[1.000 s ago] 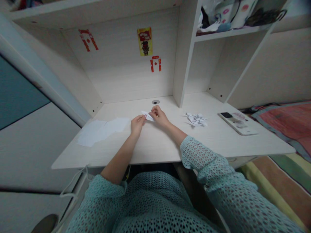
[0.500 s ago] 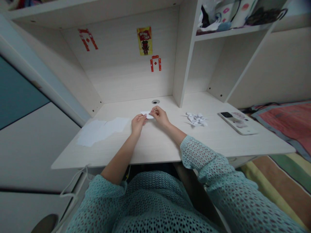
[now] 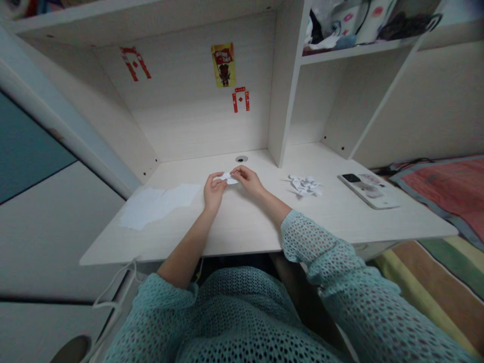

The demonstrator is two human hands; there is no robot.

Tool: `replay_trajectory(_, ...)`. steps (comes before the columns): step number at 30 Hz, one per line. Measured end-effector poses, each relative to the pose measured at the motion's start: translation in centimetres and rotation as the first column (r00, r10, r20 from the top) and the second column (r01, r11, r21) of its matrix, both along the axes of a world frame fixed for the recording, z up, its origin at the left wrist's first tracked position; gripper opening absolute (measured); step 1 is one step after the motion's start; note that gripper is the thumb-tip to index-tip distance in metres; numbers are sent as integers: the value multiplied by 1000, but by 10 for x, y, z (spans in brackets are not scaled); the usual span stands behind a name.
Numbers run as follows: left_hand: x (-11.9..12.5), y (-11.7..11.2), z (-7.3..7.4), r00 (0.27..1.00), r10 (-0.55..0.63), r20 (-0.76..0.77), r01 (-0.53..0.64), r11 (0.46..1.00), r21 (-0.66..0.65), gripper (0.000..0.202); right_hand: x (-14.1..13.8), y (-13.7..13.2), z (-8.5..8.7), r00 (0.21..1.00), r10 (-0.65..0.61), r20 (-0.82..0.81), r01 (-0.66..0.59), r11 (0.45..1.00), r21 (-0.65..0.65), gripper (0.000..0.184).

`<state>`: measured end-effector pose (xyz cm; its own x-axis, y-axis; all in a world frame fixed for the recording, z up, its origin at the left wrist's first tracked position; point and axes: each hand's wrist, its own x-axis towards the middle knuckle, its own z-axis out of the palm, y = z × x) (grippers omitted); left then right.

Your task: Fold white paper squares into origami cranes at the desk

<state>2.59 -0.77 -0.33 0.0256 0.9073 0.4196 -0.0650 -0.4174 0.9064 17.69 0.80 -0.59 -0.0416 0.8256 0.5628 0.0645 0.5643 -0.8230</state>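
Note:
A small folded piece of white paper [image 3: 229,178] is held between my two hands above the middle of the desk. My left hand [image 3: 214,192] pinches its left end, thumb and fingers closed on it. On the other side, the fingertips of my right hand [image 3: 247,180] grip its right edge from above. The exact folds are too small to make out. To the left lie flat sheets of white paper [image 3: 159,202], overlapping one another. Right of my right hand sits a small pile of folded white paper pieces [image 3: 304,185].
A phone [image 3: 367,191] lies face down at the right of the white desk [image 3: 242,227]. A round cable hole [image 3: 241,159] is near the back panel. An upright divider [image 3: 283,101] stands behind the pile, and a loaded shelf [image 3: 359,49] hangs at upper right.
The paper between my hands has turned slightly and shows a different, more pointed outline. My left fingers have shifted on it. The view has moved a little; the sheets, pile and phone stay put.

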Motion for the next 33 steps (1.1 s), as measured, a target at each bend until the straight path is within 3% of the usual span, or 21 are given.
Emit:
replay_trajectory(4, -1, 4, -2, 999, 35, 27, -35, 999, -16, 34, -2, -2, 0, 998, 52, 45, -53, 998, 25, 27)
replay_trajectory(10, 0, 3, -1, 998, 3, 57, 1, 998, -69, 40, 3, -3, -1, 987, -57, 150, 52, 998, 35, 32)
replay_trajectory(17, -1, 3, 1, 999, 35, 26, -33, 997, -74, 41, 2, -4, 0, 995, -11, 95, 8, 1000, 25, 30)
replay_trajectory(26, -2, -4, 7, 995, 77, -67, -74, 996, 50, 26, 1, -11, 7, 999, 27, 24, -27, 999, -21, 28)
replay_trajectory(33, -2, -2, 5, 997, 39, -65, -36, 999, 40, 25, 3, -6, 5, 999, 46, -3, -46, 999, -22, 25)
